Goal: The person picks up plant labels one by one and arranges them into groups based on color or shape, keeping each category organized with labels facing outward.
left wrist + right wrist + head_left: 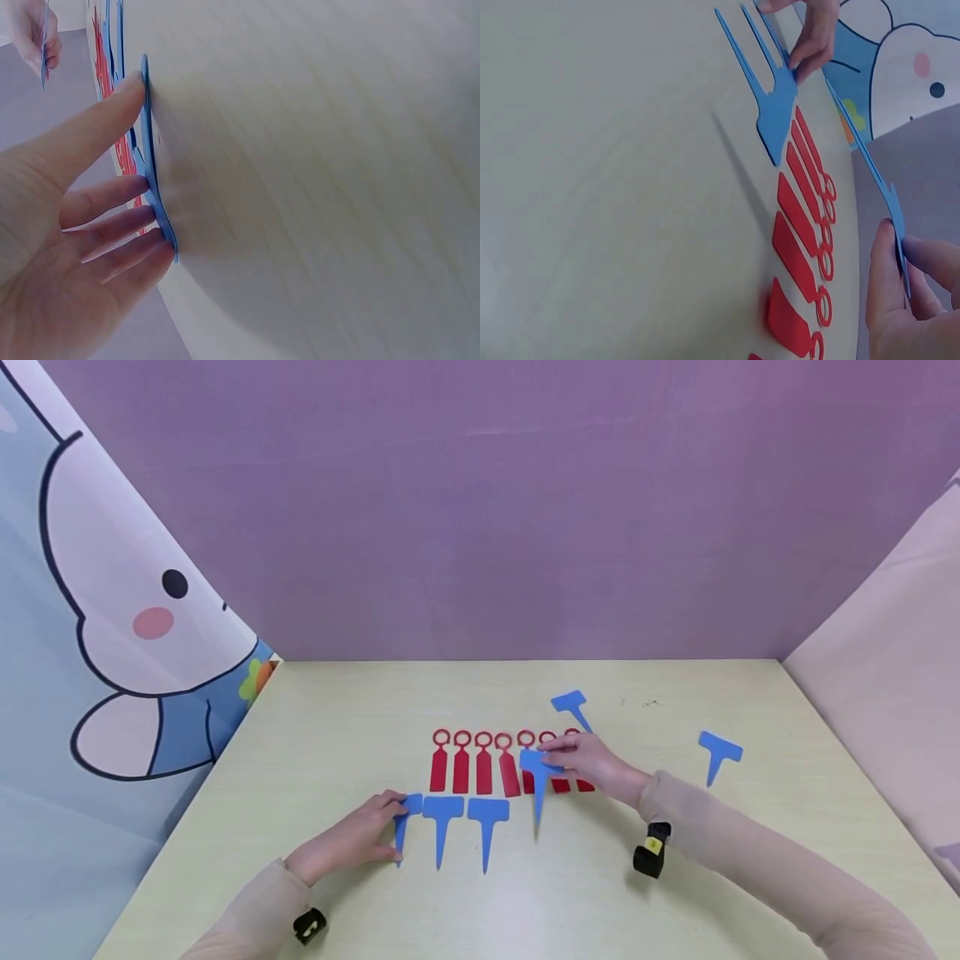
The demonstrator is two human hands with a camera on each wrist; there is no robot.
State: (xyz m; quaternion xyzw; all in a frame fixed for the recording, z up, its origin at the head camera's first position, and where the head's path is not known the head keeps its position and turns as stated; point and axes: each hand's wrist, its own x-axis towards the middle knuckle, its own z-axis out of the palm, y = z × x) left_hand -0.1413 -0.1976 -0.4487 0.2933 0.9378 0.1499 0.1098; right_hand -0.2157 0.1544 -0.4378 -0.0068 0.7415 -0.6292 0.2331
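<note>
Three blue T-shaped plant labels stand in a row on the table, points toward me. The leftmost label [403,828] is under my left hand [358,832], whose thumb touches its pointed end while the fingertips rest on its head, as the left wrist view shows. Beside it lie the middle label [442,814] and the right-hand one [487,817]. My right hand [592,764] pinches another blue plant label [536,768] by its head, between thumb and fingers. That label is raised off the table, stem down, overlapping the red ring-topped tags [483,772] in the head view.
Several red tags form a row behind the blue ones; the right hand partly covers those at the right end. One loose blue label [570,702] lies behind that hand, another [720,752] farther right. A purple backdrop [480,527] rises at the table's far edge.
</note>
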